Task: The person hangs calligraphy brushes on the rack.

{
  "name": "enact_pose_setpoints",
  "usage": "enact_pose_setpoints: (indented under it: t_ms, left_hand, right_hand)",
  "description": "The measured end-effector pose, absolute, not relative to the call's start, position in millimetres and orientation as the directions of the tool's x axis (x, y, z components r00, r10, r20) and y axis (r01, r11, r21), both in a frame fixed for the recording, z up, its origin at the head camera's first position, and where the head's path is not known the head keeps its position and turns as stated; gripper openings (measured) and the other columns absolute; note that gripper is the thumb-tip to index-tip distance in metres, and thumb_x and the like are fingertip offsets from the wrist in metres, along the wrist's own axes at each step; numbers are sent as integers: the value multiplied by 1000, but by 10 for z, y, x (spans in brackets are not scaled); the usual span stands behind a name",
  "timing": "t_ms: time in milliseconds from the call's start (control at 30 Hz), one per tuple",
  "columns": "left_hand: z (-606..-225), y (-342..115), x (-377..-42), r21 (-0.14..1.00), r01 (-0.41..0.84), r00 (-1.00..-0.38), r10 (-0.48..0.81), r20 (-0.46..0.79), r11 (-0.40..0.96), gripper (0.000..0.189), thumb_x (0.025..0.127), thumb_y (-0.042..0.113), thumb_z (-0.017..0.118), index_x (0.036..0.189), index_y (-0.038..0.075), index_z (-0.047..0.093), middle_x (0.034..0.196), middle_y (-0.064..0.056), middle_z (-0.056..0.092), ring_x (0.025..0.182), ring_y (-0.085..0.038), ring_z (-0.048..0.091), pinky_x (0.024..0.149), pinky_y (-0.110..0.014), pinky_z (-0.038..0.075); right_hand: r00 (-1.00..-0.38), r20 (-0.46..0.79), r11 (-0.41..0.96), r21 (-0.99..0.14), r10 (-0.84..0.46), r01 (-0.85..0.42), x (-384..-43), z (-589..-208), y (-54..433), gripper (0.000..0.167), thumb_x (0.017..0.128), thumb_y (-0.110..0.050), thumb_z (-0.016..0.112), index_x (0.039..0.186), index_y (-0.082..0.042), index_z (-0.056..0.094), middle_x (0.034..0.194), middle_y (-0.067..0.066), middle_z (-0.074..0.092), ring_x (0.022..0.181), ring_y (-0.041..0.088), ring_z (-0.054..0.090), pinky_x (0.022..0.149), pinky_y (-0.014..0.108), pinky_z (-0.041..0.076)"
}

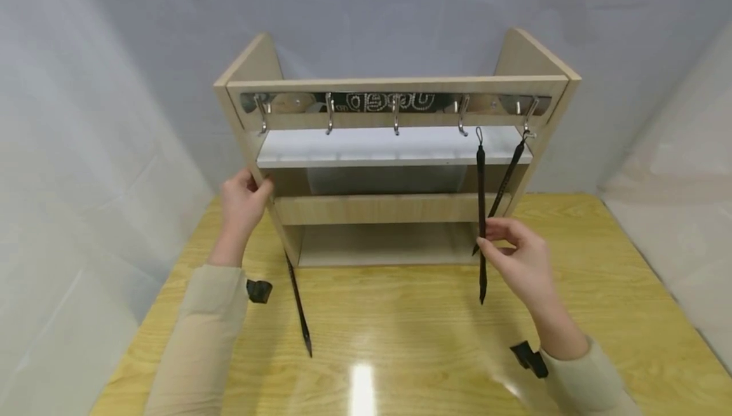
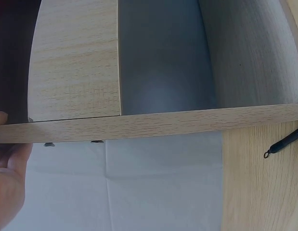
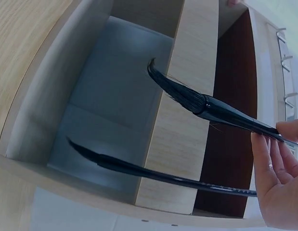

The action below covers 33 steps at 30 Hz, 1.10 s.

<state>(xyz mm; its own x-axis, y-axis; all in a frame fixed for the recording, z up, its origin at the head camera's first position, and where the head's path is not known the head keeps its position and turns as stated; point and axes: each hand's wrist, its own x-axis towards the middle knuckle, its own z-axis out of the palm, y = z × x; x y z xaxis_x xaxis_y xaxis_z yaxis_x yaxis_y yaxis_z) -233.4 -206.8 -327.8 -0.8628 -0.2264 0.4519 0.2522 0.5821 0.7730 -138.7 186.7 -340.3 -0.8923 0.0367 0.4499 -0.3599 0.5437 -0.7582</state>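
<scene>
A dark calligraphy brush [image 1: 481, 178] is pinched between the thumb and fingers of my right hand [image 1: 523, 260]. Its bristle tip [image 3: 177, 91] points down, and its cord loop stands beside the fourth hook [image 1: 464, 116] from the left. Behind it, a second brush [image 1: 506, 178] hangs tilted from the far-right hook [image 1: 532, 116]. My left hand [image 1: 240, 203] grips the left side panel [image 2: 163, 122] of the wooden shelf, with digits on both faces. A third brush [image 1: 298, 311] lies on the table, its loop end by the shelf's front left corner.
The shelf [image 1: 394, 209] stands on a yellow wood-grain table [image 1: 394, 321]. A reflective metal strip [image 1: 366, 102] with several hooks runs along its top board. Pale sheeting [image 1: 400, 16] hangs behind and at both sides. Black wrist straps [image 1: 528, 359] show near the sleeves.
</scene>
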Motion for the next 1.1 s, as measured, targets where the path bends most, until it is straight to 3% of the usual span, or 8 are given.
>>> enact_pose_setpoints:
  t_ms: [167, 400, 1100]
  left_hand:
    - [-3296, -2078, -2344, 772, 282, -844, -236, 482, 569, 15, 80, 3, 53, 81, -11, 58, 74, -23, 60, 57, -6, 48, 49, -11, 39]
    - [-3283, -2069, -2331, 754, 261, -846, -234, 480, 603, 15, 81, 5, 53, 77, -10, 57, 71, -20, 58, 56, -11, 47, 46, -13, 37]
    - [-3300, -2059, -2338, 758, 322, -829, -218, 515, 567, 14, 80, 2, 54, 76, -11, 57, 71, -22, 59, 56, -7, 49, 48, -11, 40]
  right_hand:
    - [-890, 456, 550, -750, 25, -369, -1424, -3402, 1823, 25, 77, -3, 66, 101, 0, 61, 86, 9, 62, 76, -2, 54, 62, 12, 46]
    - [-898, 439, 539, -761, 20, -360, -1461, -3434, 1811, 25, 77, -1, 65, 101, 1, 60, 87, 9, 62, 76, -2, 53, 62, 13, 46]
    - [-908, 418, 547, -768, 34, -333, -1509, -3471, 1790, 24, 77, -5, 66, 99, -1, 61, 84, 8, 63, 74, 1, 54, 62, 16, 46]
